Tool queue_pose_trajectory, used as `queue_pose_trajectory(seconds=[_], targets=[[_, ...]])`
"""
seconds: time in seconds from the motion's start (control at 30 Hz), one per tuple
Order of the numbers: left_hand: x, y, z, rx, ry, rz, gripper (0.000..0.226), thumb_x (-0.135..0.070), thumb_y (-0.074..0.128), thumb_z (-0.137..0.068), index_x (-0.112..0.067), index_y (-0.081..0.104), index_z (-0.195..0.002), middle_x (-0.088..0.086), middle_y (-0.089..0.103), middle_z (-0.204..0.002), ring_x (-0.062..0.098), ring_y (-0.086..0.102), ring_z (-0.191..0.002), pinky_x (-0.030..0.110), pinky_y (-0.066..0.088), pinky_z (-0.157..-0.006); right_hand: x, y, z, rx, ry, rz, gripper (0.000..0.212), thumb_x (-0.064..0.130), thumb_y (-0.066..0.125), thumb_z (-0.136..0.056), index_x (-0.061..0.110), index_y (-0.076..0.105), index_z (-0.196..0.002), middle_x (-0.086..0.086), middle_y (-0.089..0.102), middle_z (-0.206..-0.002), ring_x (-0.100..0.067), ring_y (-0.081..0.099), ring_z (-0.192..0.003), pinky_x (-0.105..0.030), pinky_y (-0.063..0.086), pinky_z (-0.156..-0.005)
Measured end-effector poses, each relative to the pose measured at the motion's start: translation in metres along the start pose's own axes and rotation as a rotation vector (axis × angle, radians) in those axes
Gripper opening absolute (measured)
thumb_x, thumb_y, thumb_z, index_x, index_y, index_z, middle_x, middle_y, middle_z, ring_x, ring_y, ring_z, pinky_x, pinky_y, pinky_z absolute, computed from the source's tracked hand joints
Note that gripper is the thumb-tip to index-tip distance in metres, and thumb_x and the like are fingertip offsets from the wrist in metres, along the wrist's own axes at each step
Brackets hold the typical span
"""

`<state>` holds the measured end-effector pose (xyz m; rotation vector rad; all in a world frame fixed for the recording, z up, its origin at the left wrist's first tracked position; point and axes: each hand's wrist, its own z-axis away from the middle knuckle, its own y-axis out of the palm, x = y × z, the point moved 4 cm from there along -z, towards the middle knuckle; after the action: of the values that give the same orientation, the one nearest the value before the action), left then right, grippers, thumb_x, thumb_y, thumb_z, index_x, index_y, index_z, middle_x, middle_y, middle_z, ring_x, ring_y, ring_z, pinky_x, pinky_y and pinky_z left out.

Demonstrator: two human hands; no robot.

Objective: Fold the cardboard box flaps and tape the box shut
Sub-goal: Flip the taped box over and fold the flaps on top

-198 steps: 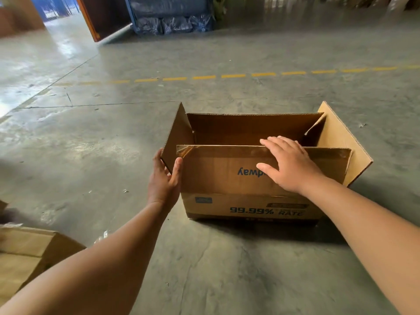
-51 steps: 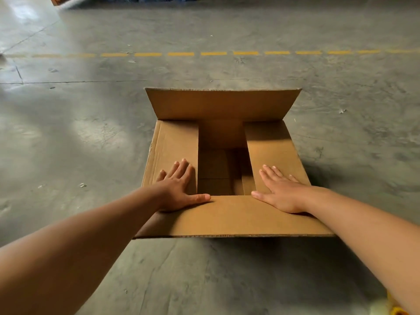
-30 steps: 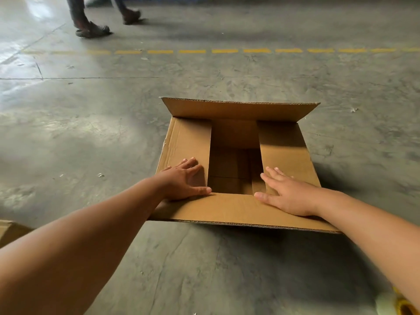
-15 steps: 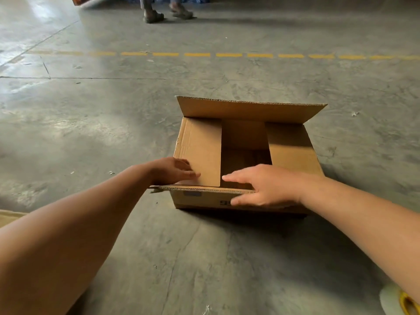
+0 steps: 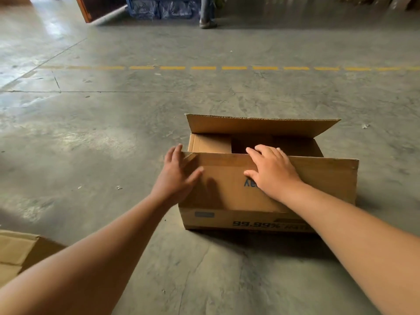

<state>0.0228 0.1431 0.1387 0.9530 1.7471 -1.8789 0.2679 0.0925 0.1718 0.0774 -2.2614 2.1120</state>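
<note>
Both spread hands, left hand [image 5: 176, 176] and right hand [image 5: 271, 172], press the brown cardboard box's [image 5: 250, 220] near flap [image 5: 322, 180] to fold it inward

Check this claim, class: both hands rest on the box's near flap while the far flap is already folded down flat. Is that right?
Not quite. The head view shows the far flap standing up, not folded flat. Both the left hand and right hand do rest on the near flap.

Brown cardboard box [image 5: 250, 220] on concrete, near flap [image 5: 318, 183] raised, far flap [image 5: 259, 127] upright.
</note>
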Motion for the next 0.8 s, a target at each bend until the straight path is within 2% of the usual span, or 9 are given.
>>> queue_pose_trajectory(seconds=[0.1,0.2,0.3,0.37,0.43,0.53,0.63,0.73,0.8], targets=[[0.002,0.020,0.000,0.008,0.210,-0.549,0.097,-0.060,0.046,-0.095,-0.028,-0.023,-0.155,0.001,-0.035,-0.160,0.026,-0.021,-0.151,0.050,0.002,-0.124,-0.004,0.037,0.001,0.095,0.050,0.010,0.076,0.051,0.042,-0.099,0.023,0.004,-0.158,-0.008,-0.008,-0.166,-0.024,-0.010,-0.153,-0.043,-0.001,-0.122],[0.003,0.044,-0.002,0.184,0.315,-0.768,0.071,-0.052,0.027,-0.103,-0.028,-0.010,-0.159,0.002,-0.025,-0.164,0.023,-0.026,-0.149,0.059,-0.009,-0.120,-0.012,0.071,0.010,0.256,0.055,-0.037,0.069,0.056,0.021,-0.102,0.025,-0.005,-0.158,-0.003,-0.017,-0.165,-0.019,-0.017,-0.151,-0.039,-0.004,-0.121],[0.003,0.067,-0.004,0.322,0.307,-0.753,0.068,-0.057,0.018,-0.102,-0.025,0.004,-0.160,0.004,-0.005,-0.168,0.021,-0.012,-0.153,0.056,-0.011,-0.121,-0.020,0.088,0.014,0.318,0.040,-0.063,0.068,0.061,0.012,-0.100,0.027,-0.005,-0.157,0.001,-0.014,-0.165,-0.016,-0.015,-0.151,-0.037,-0.003,-0.122],[-0.001,0.080,-0.008,0.337,0.280,-0.710,0.077,-0.066,0.015,-0.099,-0.022,0.001,-0.160,0.005,-0.008,-0.167,0.021,-0.013,-0.153,0.051,-0.007,-0.123,-0.023,0.085,0.009,0.311,0.027,-0.065,0.069,0.062,0.016,-0.099,0.028,0.002,-0.158,0.002,-0.008,-0.166,-0.016,-0.010,-0.152,-0.037,0.002,-0.123],[-0.006,0.092,-0.014,0.327,0.271,-0.692,0.082,-0.070,0.011,-0.096,-0.020,-0.003,-0.160,0.005,-0.012,-0.167,0.020,-0.015,-0.153,0.051,-0.004,-0.123,-0.028,0.072,-0.002,0.271,0.004,-0.073,0.070,0.064,0.025,-0.097,0.027,0.020,-0.157,0.001,0.012,-0.166,-0.018,0.008,-0.153,-0.038,0.016,-0.120],[-0.008,0.102,-0.021,0.296,0.262,-0.673,0.083,-0.071,0.007,-0.095,-0.021,-0.005,-0.160,0.003,-0.014,-0.167,0.018,-0.019,-0.151,0.051,-0.005,-0.123,-0.038,0.030,-0.029,-0.024,-0.069,-0.121,0.069,0.061,0.032,-0.089,0.022,0.051,-0.142,-0.004,0.052,-0.145,-0.028,0.046,-0.134,-0.041,0.039,-0.105],[-0.006,0.104,-0.019,0.278,0.268,-0.675,0.082,-0.072,0.005,-0.095,-0.023,-0.007,-0.159,-0.001,-0.018,-0.165,0.016,-0.022,-0.150,0.050,-0.005,-0.123,-0.056,-0.012,-0.063,-0.362,-0.072,-0.076,0.063,0.054,0.044,-0.088,0.019,0.052,-0.140,-0.012,0.053,-0.137,-0.034,0.047,-0.125,-0.045,0.036,-0.102],[-0.007,0.101,-0.018,0.263,0.272,-0.662,0.081,-0.073,0.006,-0.095,-0.025,-0.009,-0.159,-0.002,-0.020,-0.165,0.015,-0.025,-0.149,0.049,-0.005,-0.124,-0.083,-0.022,-0.093,-0.192,0.087,0.007,0.068,0.059,0.040,-0.094,0.025,0.031,-0.152,-0.011,0.032,-0.157,-0.031,0.026,-0.145,-0.052,0.012,-0.119],[-0.007,0.098,-0.015,0.221,0.268,-0.621,0.082,-0.074,0.010,-0.095,-0.026,-0.015,-0.158,-0.002,-0.026,-0.164,0.014,-0.029,-0.148,0.046,-0.006,-0.124,-0.090,-0.008,-0.093,-0.049,0.114,0.031,0.063,0.063,0.034,-0.095,0.028,0.040,-0.146,-0.009,0.047,-0.148,-0.030,0.038,-0.138,-0.050,0.020,-0.116]])
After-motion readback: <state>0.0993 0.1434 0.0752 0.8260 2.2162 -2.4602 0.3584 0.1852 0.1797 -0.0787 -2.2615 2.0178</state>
